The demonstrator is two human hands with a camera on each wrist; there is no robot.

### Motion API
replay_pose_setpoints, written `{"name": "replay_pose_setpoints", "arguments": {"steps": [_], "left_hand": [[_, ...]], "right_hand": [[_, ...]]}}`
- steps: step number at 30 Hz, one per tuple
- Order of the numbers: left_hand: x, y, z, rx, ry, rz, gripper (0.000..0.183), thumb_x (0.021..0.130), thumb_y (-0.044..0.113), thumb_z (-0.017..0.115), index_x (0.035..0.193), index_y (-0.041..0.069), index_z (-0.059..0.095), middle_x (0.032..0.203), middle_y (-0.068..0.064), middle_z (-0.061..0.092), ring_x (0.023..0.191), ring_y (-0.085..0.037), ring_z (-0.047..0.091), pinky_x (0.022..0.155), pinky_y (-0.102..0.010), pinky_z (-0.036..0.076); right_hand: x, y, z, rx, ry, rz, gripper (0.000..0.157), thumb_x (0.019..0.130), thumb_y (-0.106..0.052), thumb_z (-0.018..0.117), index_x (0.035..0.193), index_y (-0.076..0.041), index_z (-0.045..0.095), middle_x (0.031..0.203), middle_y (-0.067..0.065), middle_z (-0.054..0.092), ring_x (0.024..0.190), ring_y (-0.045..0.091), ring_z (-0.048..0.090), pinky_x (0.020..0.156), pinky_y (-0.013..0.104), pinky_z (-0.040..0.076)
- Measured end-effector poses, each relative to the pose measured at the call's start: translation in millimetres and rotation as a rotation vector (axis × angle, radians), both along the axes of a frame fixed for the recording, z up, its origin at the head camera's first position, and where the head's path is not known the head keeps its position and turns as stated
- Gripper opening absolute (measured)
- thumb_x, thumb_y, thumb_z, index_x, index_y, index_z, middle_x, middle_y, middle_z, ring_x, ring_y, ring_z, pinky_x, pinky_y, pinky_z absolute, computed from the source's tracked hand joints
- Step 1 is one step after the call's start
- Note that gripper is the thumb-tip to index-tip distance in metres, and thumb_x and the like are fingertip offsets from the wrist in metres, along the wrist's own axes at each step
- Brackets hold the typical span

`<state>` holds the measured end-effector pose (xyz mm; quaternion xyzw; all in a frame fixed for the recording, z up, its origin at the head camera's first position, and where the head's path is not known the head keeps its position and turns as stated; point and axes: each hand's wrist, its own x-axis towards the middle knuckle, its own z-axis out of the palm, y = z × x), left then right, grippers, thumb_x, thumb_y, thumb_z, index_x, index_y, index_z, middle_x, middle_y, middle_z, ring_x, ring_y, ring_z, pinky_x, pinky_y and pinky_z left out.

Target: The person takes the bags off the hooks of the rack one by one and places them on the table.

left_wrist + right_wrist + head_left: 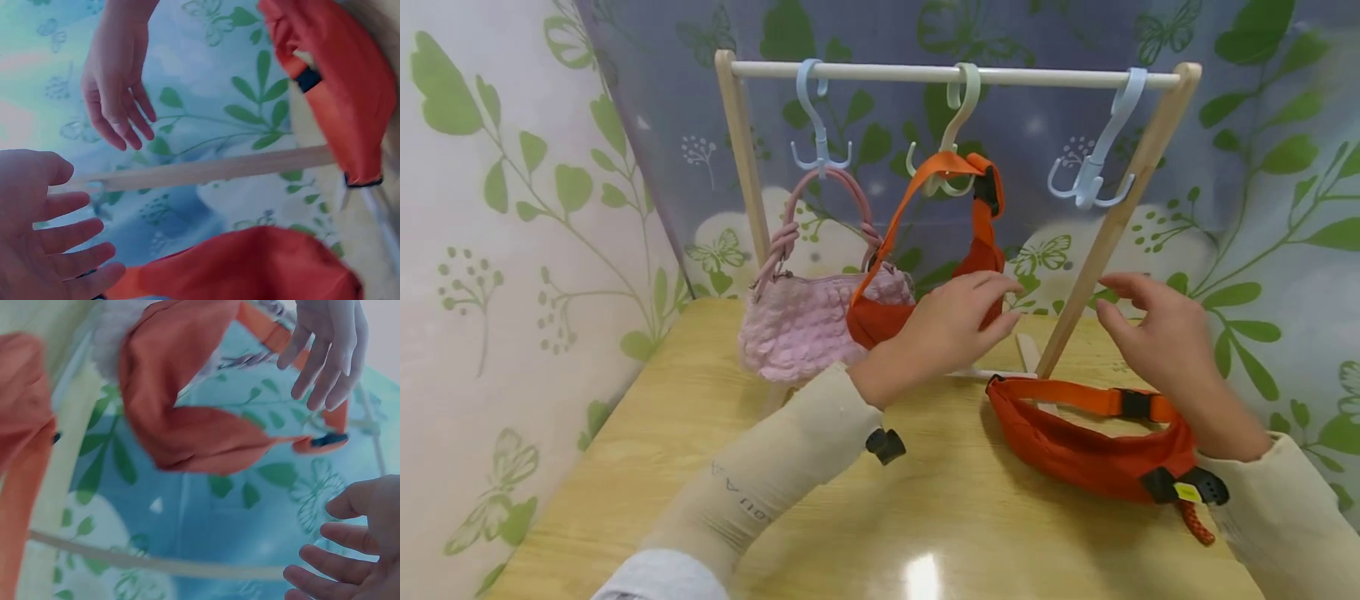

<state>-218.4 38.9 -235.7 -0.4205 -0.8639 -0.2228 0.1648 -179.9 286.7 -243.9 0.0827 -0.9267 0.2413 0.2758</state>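
Observation:
In the head view my left hand (951,317) is in front of an orange-red waist bag (880,321) that hangs by its strap from the green hook hanger (958,125). The fingers of this hand (56,231) are spread and hold nothing in the left wrist view. To the right my right hand (1168,333) is raised above a second orange-red waist bag (1090,454) lying on the table. Its fingers are loosely bent around empty air, apart from both bags. A pink puffy handbag (820,321) hangs by its handle from the left blue hook hanger (817,125).
A wooden-sided rack with a white rail (887,73) stands on the wooden table (850,517). Near its right post (1120,212) hangs another blue hook hanger (1101,150) with bare prongs. Behind is a leaf-patterned curtain (1262,250).

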Motion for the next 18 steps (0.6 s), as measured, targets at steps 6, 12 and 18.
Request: {"name": "replay_pose_setpoints", "arguments": {"steps": [6,12,18], "left_hand": [[-2.5,-19,24.4,0.148,0.160,-0.059,0.030,0.100,0.022,0.055,0.124,0.008,0.063,0.124,-0.004,0.063,0.112,-0.017,0.060,0.095,-0.027,0.047],[-6.6,-31,43.5,0.163,0.244,-0.066,0.031,0.099,0.021,0.055,0.125,0.005,0.062,0.125,-0.008,0.062,0.114,-0.019,0.059,0.095,-0.027,0.046],[-12.5,-36,60.4,0.174,0.295,-0.050,0.034,0.099,0.020,0.054,0.129,0.004,0.058,0.128,-0.008,0.060,0.113,-0.020,0.058,0.090,-0.028,0.048]], "right_hand": [[0.9,-23,22.6,-0.003,0.062,0.070,0.033,0.094,-0.017,0.062,0.123,-0.003,0.063,0.115,0.026,0.065,0.101,0.045,0.061,0.084,0.060,0.045],[-0.9,-44,37.3,-0.058,0.059,0.121,0.035,0.092,-0.017,0.066,0.125,-0.004,0.062,0.119,0.023,0.064,0.104,0.042,0.062,0.088,0.057,0.047],[-9.2,-59,40.0,-0.108,0.077,0.173,0.038,0.090,-0.013,0.069,0.125,-0.001,0.061,0.120,0.020,0.065,0.106,0.038,0.063,0.090,0.052,0.049]]}}
